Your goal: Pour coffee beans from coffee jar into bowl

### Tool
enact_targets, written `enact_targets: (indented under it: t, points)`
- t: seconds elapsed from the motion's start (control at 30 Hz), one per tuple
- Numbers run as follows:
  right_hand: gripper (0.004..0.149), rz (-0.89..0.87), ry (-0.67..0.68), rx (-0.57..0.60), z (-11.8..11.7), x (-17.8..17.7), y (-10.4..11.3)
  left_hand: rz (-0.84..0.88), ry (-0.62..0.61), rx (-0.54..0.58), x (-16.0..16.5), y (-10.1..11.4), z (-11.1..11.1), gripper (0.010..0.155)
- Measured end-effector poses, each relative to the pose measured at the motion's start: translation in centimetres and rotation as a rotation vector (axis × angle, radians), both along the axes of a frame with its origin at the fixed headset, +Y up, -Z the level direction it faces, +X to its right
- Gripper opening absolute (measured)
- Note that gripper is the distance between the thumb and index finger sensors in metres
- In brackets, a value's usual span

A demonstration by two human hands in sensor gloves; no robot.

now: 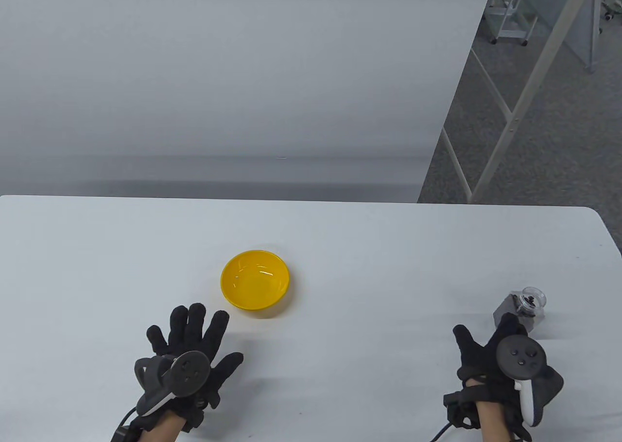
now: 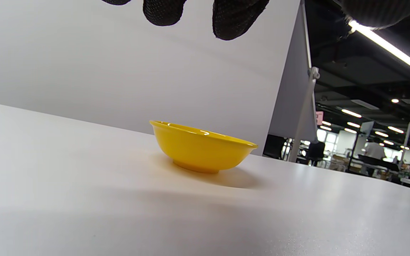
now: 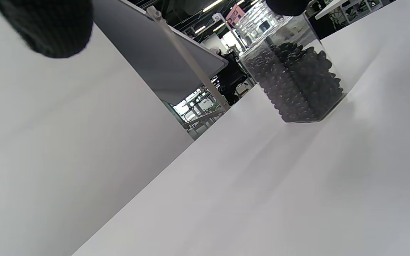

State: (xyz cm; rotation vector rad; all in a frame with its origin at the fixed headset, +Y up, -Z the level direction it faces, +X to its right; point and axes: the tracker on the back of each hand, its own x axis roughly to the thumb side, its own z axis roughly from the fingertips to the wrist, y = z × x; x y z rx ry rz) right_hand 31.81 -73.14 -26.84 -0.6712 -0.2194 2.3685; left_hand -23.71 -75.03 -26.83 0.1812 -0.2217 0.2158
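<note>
An empty yellow bowl (image 1: 255, 280) stands upright on the white table, left of centre; it also shows in the left wrist view (image 2: 201, 147). A clear square coffee jar (image 1: 525, 308), open-topped and partly filled with dark beans, stands near the right edge; it is close in the right wrist view (image 3: 294, 71). My left hand (image 1: 192, 347) lies open with fingers spread, just in front and left of the bowl, holding nothing. My right hand (image 1: 491, 357) is open just in front of the jar, apart from it.
The white table (image 1: 364, 267) ends at a rounded far right corner. A white partition wall stands behind it. A metal frame (image 1: 510, 116) stands on grey carpet at the far right.
</note>
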Motion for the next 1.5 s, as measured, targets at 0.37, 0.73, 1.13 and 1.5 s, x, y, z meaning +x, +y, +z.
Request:
enact_targets:
  t: [0.37, 0.73, 1.13, 1.5]
  points:
    - [0.104, -0.055, -0.113, -0.022, -0.7, 2.9, -1.1, -0.002, 0.005, -0.012, -0.2, -0.1, -0.1, 0.089]
    - [0.106, -0.144, -0.189, -0.066, -1.8, 5.6, -3.1, -0.005, 0.026, -0.03, -0.7, -0.4, -0.3, 0.089]
    - [0.108, -0.195, -0.249, -0.081, -3.3, 7.8, -4.5, -0.01, 0.039, -0.051, -0.9, -0.6, -0.5, 0.09]
    - [0.111, -0.254, -0.239, -0.093, -4.8, 9.3, -5.4, -0.019, 0.058, -0.055, -1.1, -0.5, -0.5, 0.091]
